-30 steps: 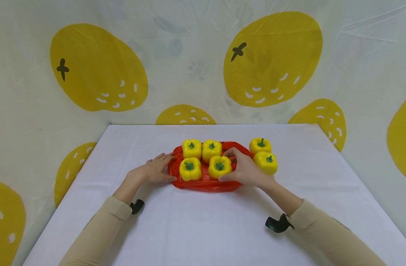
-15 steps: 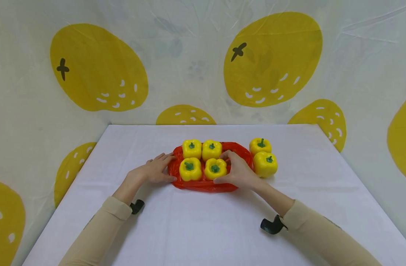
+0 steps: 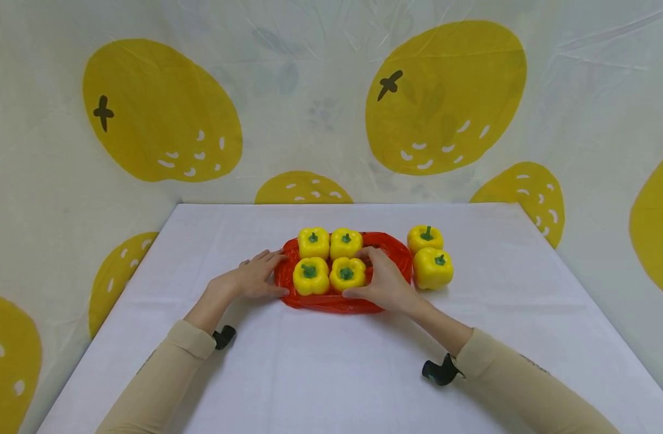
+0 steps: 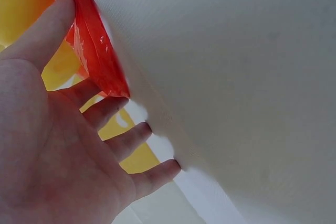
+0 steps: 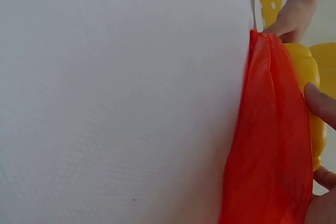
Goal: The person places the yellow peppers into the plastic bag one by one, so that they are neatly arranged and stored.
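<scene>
My right hand point(image 3: 387, 284) grips a yellow bell pepper point(image 3: 343, 282) with thumb and fingers on either side. The pepper is at the front of a spread red plastic bag point(image 3: 326, 303), right beside another pepper point(image 3: 310, 284). Behind these two, a pair of peppers point(image 3: 314, 248) stands on the bag. Fingers spread, my left hand point(image 3: 252, 279) rests at the bag's left edge. In the left wrist view its thumb point(image 4: 58, 19) touches the red plastic. The right wrist view shows the right thumb point(image 5: 321, 103) against the held pepper's side point(image 5: 318, 140).
Two more yellow peppers, one behind point(image 3: 425, 241) the other point(image 3: 433, 271), stand on the white tablecloth point(image 3: 320, 367) just right of the bag. A wall cloth point(image 3: 320, 108) printed with large yellow fruit hangs behind the table and along its sides.
My right hand has slid the gripped pepper leftward across the bag, up to the front left pepper. The left hand stays where it was.
</scene>
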{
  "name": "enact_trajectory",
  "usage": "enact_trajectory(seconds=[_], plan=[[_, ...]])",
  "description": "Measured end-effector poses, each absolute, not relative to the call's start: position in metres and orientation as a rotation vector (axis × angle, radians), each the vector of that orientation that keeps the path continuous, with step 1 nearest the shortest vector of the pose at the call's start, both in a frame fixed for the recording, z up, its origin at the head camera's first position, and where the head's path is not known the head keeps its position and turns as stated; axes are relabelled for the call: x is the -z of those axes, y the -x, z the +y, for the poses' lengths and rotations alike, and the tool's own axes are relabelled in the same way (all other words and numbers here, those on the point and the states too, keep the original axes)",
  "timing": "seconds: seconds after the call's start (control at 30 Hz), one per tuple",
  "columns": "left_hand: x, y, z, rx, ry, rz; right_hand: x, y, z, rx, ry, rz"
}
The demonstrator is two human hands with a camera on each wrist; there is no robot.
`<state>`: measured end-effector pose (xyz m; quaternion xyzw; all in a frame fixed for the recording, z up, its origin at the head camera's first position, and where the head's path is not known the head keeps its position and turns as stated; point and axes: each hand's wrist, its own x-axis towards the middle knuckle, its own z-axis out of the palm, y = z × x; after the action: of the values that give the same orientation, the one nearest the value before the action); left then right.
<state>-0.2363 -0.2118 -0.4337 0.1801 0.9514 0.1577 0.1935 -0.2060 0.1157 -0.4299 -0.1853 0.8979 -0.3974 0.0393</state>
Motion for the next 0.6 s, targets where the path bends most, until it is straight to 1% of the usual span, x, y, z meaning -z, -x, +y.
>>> enact_trajectory(seconds=[0.23, 0.6], plan=[[0.434, 0.236, -0.212, -0.445, -0.501, 2.667, 0.425, 0.205, 0.121, 1.234, 0.577, 2.728], [0.433, 0.237, -0.211, -0.445, -0.509, 2.667, 0.409, 0.204, 0.142, 1.217, 0.590, 2.756]])
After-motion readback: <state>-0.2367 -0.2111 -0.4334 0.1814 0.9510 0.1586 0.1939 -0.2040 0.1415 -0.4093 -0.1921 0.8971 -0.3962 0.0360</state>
